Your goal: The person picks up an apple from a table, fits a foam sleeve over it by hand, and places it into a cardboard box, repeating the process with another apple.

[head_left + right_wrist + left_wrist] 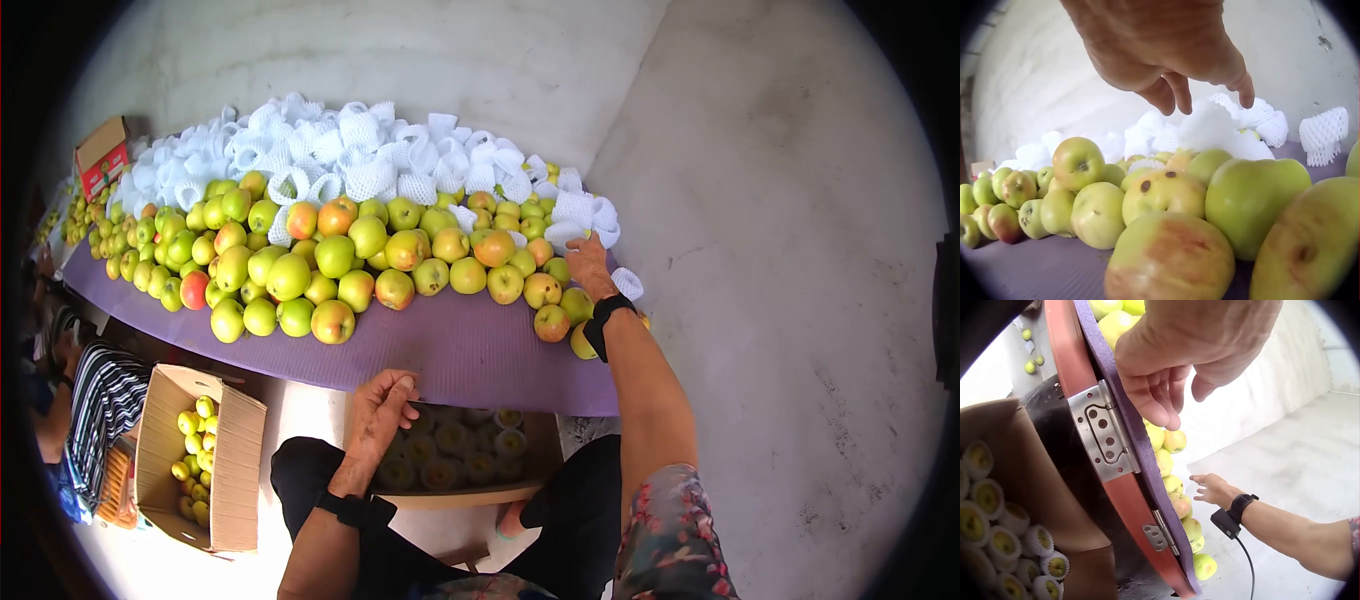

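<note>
The right hand (pixel 592 272) reaches over apples (pixel 289 277), fingers slightly apart, seemingly because foam nets (pixel 370 180) lie behind. Left hand (pixel 377 417), near the tabletop (pixel 455 350), has empty, loosely bent fingers.

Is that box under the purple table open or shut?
Open. Nothing covers the top of the box, and you can see netted apples inside.

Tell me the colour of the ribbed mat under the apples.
The ribbed mat is purple, seen best in the head view.
</note>
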`<state>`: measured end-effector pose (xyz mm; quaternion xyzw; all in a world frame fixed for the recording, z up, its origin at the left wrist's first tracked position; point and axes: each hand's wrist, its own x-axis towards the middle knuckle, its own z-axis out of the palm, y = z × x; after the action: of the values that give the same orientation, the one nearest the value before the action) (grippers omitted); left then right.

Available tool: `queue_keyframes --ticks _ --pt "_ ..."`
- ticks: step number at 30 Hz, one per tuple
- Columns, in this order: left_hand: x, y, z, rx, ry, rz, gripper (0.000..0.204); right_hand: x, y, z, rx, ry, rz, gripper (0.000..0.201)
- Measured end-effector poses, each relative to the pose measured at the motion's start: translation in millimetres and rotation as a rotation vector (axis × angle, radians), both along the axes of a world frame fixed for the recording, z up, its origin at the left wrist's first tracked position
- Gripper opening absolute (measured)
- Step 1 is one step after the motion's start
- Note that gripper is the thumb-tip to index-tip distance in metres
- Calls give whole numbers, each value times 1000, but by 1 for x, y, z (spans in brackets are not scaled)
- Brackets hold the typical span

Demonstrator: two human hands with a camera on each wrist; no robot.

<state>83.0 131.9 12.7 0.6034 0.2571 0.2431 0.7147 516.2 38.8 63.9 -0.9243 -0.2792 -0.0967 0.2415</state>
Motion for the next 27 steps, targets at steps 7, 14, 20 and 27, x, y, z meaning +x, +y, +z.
queue_keyframes --ticks 7,14,20,27 --pt "0 2 -1 -4 25 -11 21 22 2 2 36 101 95 37" --pt "-3 2 0 14 -5 21 21 -71 -22 44 682 95 295 21" --pt "-11 2 6 15 -121 85 21 -200 -40 47 836 785 479 12" --pt "-23 3 13 60 -87 38 28 -274 -36 -3 644 842 599 11"
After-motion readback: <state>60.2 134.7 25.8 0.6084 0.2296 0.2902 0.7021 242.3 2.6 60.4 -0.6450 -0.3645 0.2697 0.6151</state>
